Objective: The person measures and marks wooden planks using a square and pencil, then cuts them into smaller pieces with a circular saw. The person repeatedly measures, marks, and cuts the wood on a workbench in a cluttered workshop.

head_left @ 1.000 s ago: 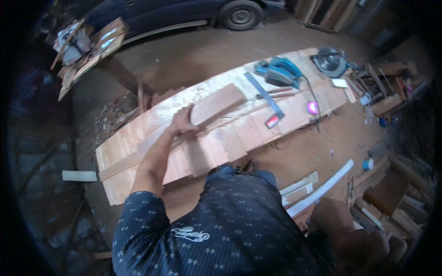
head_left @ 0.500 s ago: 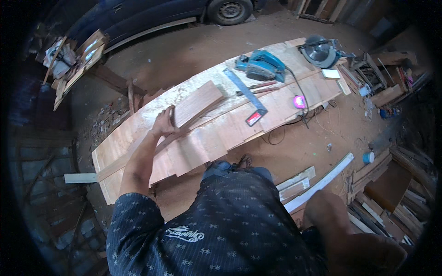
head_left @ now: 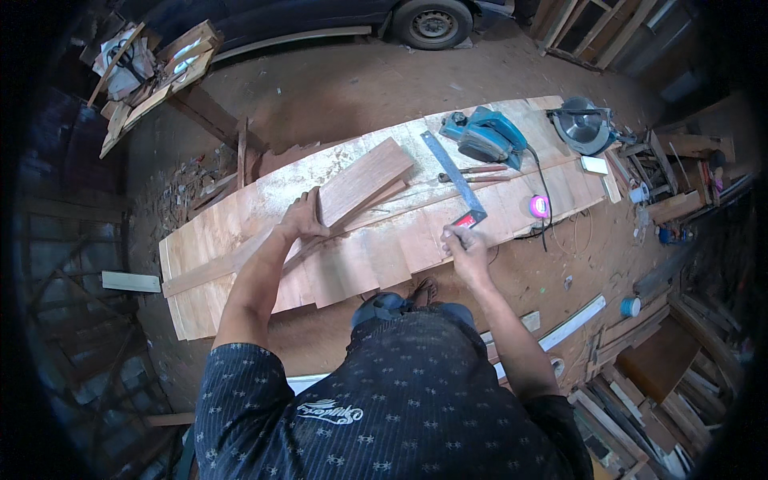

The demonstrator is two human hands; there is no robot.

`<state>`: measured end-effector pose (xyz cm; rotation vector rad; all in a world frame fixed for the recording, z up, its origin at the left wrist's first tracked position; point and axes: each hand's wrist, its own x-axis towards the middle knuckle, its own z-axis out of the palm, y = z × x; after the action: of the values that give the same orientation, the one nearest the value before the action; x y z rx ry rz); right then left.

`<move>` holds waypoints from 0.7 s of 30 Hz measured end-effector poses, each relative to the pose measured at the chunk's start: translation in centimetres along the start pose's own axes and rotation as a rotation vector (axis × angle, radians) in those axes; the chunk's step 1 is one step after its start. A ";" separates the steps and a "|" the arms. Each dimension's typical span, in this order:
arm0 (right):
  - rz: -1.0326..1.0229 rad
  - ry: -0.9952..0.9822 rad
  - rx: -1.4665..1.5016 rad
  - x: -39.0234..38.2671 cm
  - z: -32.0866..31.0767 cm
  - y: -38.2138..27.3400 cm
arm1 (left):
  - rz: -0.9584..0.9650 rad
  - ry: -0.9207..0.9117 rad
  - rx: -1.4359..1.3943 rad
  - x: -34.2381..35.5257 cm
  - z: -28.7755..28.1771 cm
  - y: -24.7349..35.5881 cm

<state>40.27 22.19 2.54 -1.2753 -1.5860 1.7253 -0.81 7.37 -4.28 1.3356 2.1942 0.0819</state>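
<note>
Left hand (head_left: 304, 218), thumb and fingers clasped across a wooden plank (head_left: 366, 182) on the workbench (head_left: 212, 232); right hand (head_left: 469, 253), fingers curled, beside a metal square (head_left: 450, 170), any hold indiscernible; beyond, teal power planer (head_left: 490, 140)

Dark car (head_left: 308, 19) at top; blue-and-white tub (head_left: 630, 307) near scrap lumber (head_left: 712, 331).

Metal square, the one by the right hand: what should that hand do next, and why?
Perhaps grasp the square by its red end: the right hand is right beside that end, while the left hand lies across the plank.
</note>
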 end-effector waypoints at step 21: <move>0.133 0.063 -0.630 21.5 18.1 9.0 | -0.119 0.181 -0.210 -10.3 1.4 -2.2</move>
<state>17.09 28.86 -14.52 -1.7307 -2.1394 1.2696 1.65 -2.67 -1.70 1.1171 2.3357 0.3911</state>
